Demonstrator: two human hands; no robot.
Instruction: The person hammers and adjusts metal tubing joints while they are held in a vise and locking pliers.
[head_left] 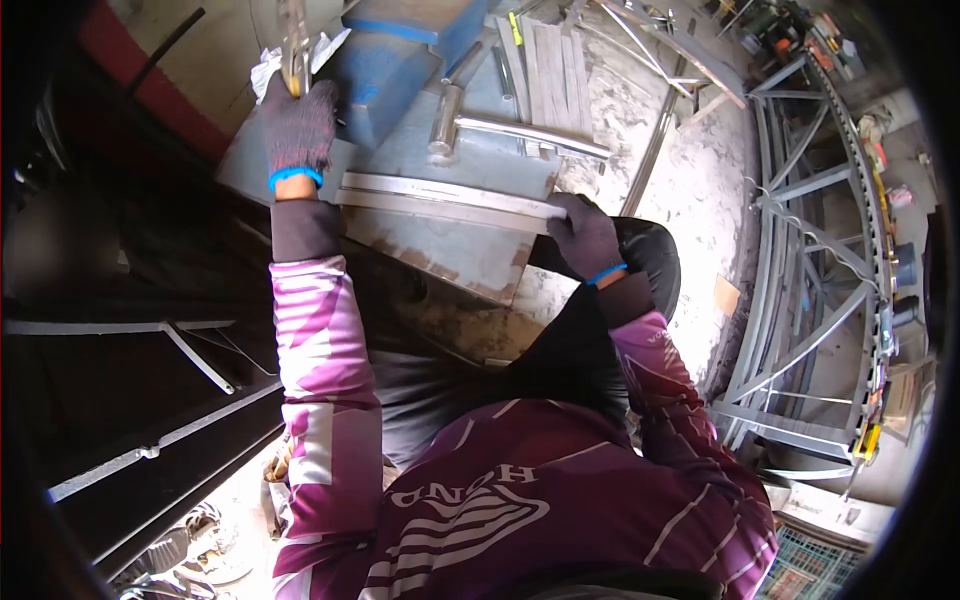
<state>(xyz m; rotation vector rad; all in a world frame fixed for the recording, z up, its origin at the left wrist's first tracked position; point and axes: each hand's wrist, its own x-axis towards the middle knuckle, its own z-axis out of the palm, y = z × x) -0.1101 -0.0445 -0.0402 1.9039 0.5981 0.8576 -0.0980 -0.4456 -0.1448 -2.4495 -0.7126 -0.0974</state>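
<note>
Fingers of the left hand (300, 128), in a dark glove, are clenched around a metal tool (294, 48) that runs off the far edge of view, so I cannot tell its kind or whether it is working. Those of the right hand (584, 238), gloved too, grip the right end of a long pale bar (440, 194). That bar lies across the near part of a grey metal sheet (455, 262), its left end a little nearer the person than the left hand, with nothing visible clamping it. Just beyond the bar, a hammer (445, 122) rests on the sheet, untouched, its handle pointing right. Farther off are loose flat strips (548, 75) and, on the far left, a blue box (385, 85) beside some crumpled white paper (267, 72). As for how far things have got, the bar is laid out and held at one end; I see no part plainly joined to it, and the strips lie apart from it. Well to the right stands a large metal frame (800, 385).
</note>
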